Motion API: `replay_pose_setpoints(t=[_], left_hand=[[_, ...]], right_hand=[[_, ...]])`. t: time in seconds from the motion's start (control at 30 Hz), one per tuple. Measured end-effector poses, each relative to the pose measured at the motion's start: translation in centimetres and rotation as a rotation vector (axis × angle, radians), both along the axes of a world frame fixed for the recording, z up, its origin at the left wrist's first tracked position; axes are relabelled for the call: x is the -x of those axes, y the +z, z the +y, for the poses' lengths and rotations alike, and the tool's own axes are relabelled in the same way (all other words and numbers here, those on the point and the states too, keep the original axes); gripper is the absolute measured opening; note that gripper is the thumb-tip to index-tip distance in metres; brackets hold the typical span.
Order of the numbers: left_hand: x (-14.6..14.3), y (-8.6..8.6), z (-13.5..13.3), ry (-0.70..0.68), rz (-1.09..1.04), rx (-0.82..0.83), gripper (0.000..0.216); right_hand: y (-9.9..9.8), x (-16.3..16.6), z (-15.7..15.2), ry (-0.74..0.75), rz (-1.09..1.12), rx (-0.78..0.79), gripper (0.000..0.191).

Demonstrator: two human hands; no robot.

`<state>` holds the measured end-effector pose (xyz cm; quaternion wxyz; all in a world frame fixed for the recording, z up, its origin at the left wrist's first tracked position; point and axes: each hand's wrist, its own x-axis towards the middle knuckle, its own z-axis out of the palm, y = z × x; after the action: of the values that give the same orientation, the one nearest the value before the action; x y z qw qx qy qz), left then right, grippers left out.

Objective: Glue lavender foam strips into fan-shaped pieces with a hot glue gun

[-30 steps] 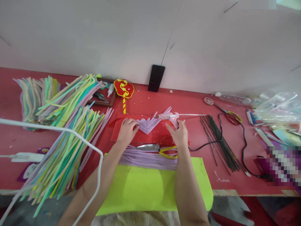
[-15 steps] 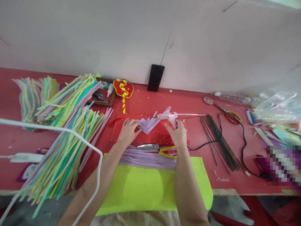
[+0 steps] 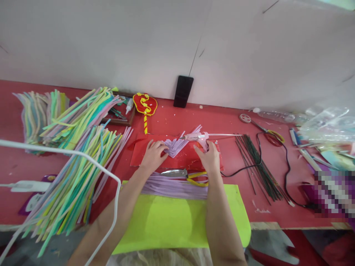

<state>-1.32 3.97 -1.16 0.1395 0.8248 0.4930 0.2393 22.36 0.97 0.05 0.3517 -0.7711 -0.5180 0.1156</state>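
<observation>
Lavender pipe cleaners (image 3: 175, 148), joined in a nested V shape, lie on a red board (image 3: 180, 162). My left hand (image 3: 154, 156) is closed at the left arm of the V, thumb and fingertips pinching its edge. In my right hand (image 3: 210, 157) is the handle of a pink hot glue gun (image 3: 195, 137), its nozzle pointing left over the V's right arm. A glue stick (image 3: 226, 135) sticks out of the gun's back. Just below the board, scissors (image 3: 177, 173) with yellow handles rest on loose lavender pipe cleaners (image 3: 173, 187).
Bundles of coloured pipe cleaners (image 3: 74, 177) fill the left side, with a white cable (image 3: 91, 159) crossing in front. Green stems (image 3: 257, 166), a black cord (image 3: 242, 169) and more scissors (image 3: 273, 136) lie right. A phone (image 3: 183, 91) leans on the wall beyond a red-yellow fan-shaped piece (image 3: 145, 104).
My left hand has shifted very slightly right along the lavender V. My right hand and the glue gun look nearly unmoved.
</observation>
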Motion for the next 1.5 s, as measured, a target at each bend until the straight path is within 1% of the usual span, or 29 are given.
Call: replay_pose_setpoints(t=[0.4, 0.57, 0.83, 1.23, 1.5], left_hand=[[0.02, 0.16, 0.06, 0.003, 0.022, 0.023, 0.016], [0.01, 0.32, 0.02, 0.007, 0.014, 0.031, 0.016], [0.17, -0.02, 0.20, -0.003, 0.025, 0.022, 0.017], [0.18, 0.02, 0.21, -0.010, 0.022, 0.024, 0.017], [0.05, 0.39, -0.04, 0.012, 0.020, 0.033, 0.017]], right_hand=[[0.07, -0.12, 0.02, -0.004, 0.007, 0.033, 0.063], [0.14, 0.00, -0.09, 0.004, -0.005, 0.015, 0.062], [0.17, 0.06, -0.11, 0.002, -0.007, 0.009, 0.062], [0.36, 0.12, -0.11, -0.004, -0.006, 0.015, 0.063], [0.24, -0.03, -0.04, -0.005, -0.008, 0.018, 0.064]])
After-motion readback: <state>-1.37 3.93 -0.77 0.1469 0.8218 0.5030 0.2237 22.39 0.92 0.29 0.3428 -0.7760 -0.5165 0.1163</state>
